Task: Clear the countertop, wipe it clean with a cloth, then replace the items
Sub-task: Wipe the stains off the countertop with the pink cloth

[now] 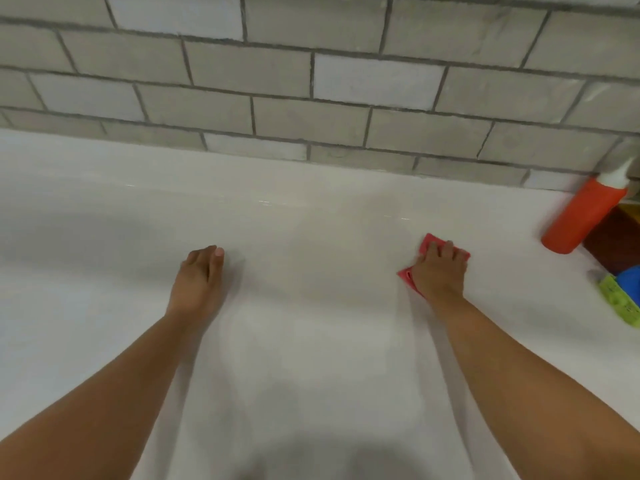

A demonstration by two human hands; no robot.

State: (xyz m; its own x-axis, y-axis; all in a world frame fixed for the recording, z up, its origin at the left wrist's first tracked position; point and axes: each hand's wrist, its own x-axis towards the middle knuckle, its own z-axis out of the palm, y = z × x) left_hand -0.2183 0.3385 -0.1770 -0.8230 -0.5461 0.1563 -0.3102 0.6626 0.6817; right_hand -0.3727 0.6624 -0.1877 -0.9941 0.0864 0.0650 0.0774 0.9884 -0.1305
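A white countertop [311, 220] fills the view below a grey tiled wall. My right hand [438, 271] lies flat on a red cloth [429, 242], fingers straight, pressing it onto the counter right of centre. Most of the cloth is hidden under the palm; its corners show beyond the fingers and by the thumb. My left hand [199, 280] rests on the bare counter left of centre, its fingers loosely bent and holding nothing. An orange bottle [585, 216] with a white cap stands at the far right by the wall.
At the right edge, beside the bottle, lie a dark brown item [614, 244], a blue item [628, 282] and a green sponge-like item [620, 301]. The grey tiled wall [311, 81] bounds the counter at the back.
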